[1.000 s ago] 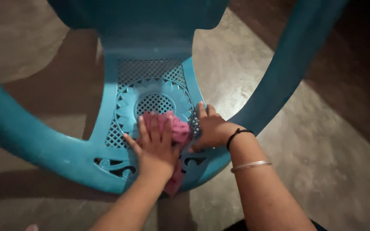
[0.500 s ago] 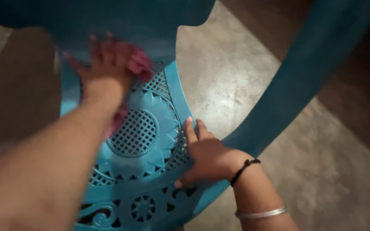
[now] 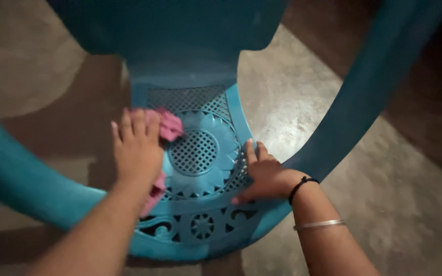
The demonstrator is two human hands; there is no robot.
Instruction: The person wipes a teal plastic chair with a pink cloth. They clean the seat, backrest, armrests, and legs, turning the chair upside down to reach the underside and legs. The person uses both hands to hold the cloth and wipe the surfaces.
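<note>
A teal plastic chair (image 3: pixel 200 230) lies tipped beneath me, its patterned back panel with a round mesh and flower relief facing up. My left hand (image 3: pixel 136 151) lies flat, pressing a pink cloth (image 3: pixel 169 125) against the left side of the panel. The cloth shows above my fingers and below my wrist. My right hand (image 3: pixel 264 174) grips the panel's right edge, fingers resting on the pattern. A black band and a silver bangle circle that wrist.
The chair's armrests curve away at the left (image 3: pixel 16 179) and right (image 3: pixel 379 87). Its dark seat (image 3: pixel 180 30) fills the top of the view. Grey concrete floor (image 3: pixel 400 204) lies around and under the chair.
My left hand with the pink cloth has slid back down from the panel's upper part to its left middle. The right hand has kept its hold on the right edge.
</note>
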